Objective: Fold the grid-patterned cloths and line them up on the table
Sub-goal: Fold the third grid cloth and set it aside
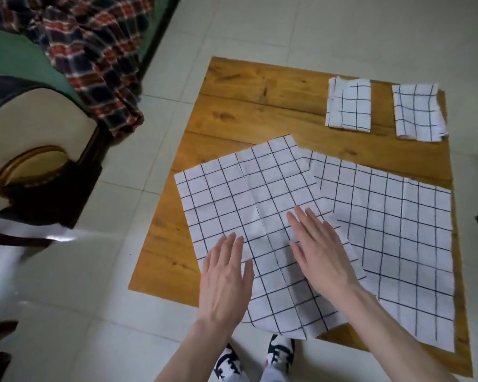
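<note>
A white cloth with a dark grid (238, 194) lies spread flat on the near left part of the wooden table (249, 106). My left hand (225, 277) and my right hand (319, 249) both rest flat on it with straight fingers, the left one at its near left edge. A second unfolded grid cloth (398, 230) lies to the right, partly under the first. Two folded grid cloths sit side by side at the far right: one (348, 106) on the left, the other (417, 111) by the table's right edge.
The low table stands on a pale tiled floor (260, 23). A chair with a cream seat (25, 128) and a plaid blanket (94, 51) are off to the left. My feet in shoes (279, 351) show below the table's near edge.
</note>
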